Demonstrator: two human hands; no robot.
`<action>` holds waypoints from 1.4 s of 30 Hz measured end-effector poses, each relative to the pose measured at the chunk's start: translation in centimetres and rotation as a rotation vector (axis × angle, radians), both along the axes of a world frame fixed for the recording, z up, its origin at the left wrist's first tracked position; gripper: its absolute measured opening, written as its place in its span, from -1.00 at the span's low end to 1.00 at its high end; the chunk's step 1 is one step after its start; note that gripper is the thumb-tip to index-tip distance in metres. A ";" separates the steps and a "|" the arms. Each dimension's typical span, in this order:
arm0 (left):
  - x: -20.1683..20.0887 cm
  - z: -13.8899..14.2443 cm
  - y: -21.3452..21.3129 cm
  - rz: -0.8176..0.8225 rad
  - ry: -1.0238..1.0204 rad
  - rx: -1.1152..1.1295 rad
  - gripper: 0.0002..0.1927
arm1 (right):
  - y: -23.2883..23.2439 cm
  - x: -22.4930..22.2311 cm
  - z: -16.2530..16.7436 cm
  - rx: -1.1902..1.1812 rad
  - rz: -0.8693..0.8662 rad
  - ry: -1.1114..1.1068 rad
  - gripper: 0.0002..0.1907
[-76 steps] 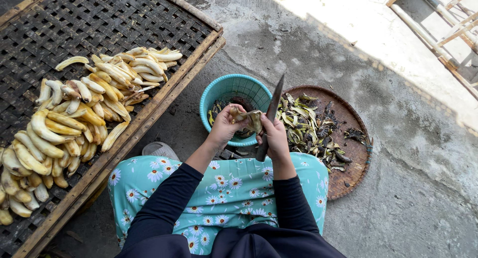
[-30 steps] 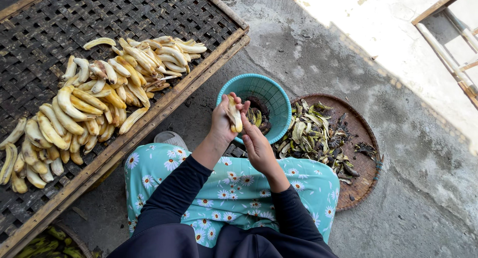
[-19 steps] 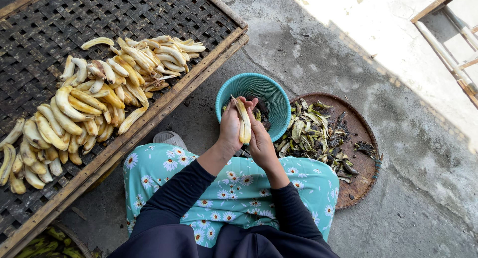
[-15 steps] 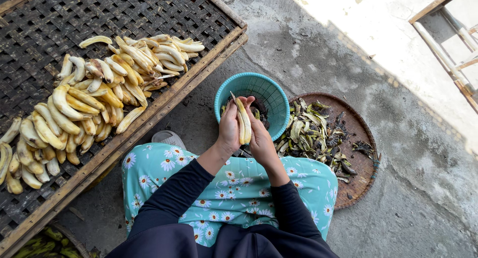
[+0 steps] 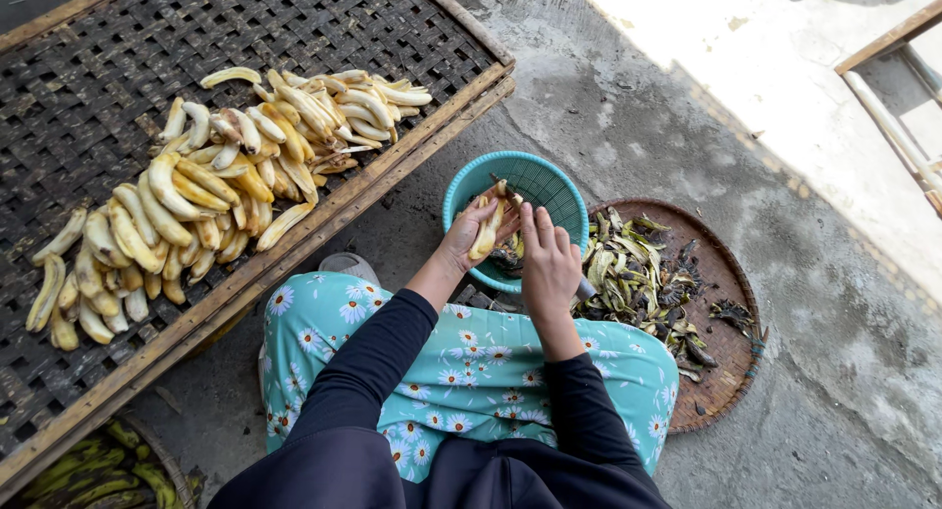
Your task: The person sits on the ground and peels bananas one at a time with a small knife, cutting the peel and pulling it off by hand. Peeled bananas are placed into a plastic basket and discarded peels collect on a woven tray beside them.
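Left hand (image 5: 469,236) grasps a pale peeled banana (image 5: 486,232), long axis upright over the teal plastic basket's rim (image 5: 461,180); right hand (image 5: 549,266), fingers closed, sits just beside.

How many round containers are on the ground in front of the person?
2: a teal basket under the hands, and a flat brown tray of peels to its right. A third may sit at the bottom-left edge.
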State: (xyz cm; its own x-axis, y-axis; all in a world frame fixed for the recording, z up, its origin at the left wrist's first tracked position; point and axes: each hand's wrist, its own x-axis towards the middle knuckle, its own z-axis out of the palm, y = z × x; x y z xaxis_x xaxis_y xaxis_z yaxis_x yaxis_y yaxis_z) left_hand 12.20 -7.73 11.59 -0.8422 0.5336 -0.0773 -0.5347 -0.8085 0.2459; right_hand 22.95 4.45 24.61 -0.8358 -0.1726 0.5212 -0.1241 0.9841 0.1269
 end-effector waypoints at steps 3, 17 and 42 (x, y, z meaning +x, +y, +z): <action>-1.0 -0.2 -1.4 0.010 -0.012 -0.112 -0.69 | 0.1 -0.4 0.2 0.012 0.044 0.019 -0.38; -1.1 5.6 -6.1 -0.069 -0.020 -0.306 -0.71 | 3.8 -2.6 2.2 0.326 0.203 -0.052 -0.41; -2.3 -4.5 8.0 0.131 1.665 -2.184 -0.71 | 19.0 -0.3 -11.8 -2.613 -0.046 -0.307 -0.63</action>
